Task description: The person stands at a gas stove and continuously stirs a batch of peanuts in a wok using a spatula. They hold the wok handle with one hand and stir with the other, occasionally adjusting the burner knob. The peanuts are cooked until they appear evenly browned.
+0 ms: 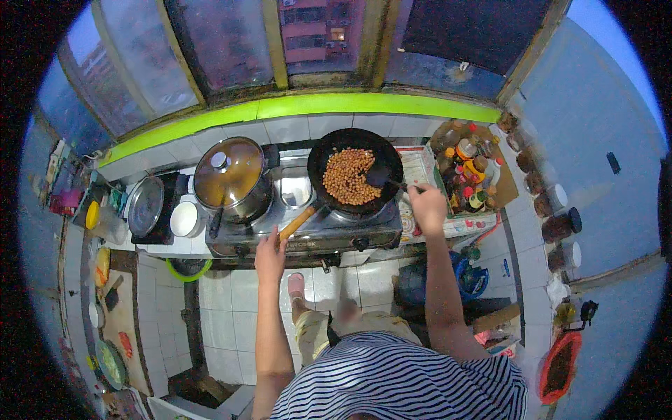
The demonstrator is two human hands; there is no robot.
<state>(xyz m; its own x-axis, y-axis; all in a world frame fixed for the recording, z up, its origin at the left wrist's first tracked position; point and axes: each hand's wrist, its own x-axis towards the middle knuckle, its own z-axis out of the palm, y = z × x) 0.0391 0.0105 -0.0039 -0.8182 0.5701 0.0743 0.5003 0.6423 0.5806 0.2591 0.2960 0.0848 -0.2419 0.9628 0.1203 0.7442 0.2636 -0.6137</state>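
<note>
My left hand [271, 255] is closed around the end of the wooden handle [298, 222] of a black wok [319, 146]. The wok sits on the right burner of a two-burner gas stove [302, 239]. Inside it lies a heap of small round brown peanuts or beans [346, 176]. In my right hand [428, 209] is the handle of a dark spatula [380, 176], its blade resting among the pieces on the right side of the wok. My fingers hide the end of the spatula's handle.
On the left burner stands a steel pot [244, 207] under a glass lid [227, 170], a dark-handled utensil lying across it. Farther left are a white bowl [184, 219] and another lid [146, 206]. Sauce bottles [475, 170] crowd a box at right. Jars [559, 226] line the right ledge.
</note>
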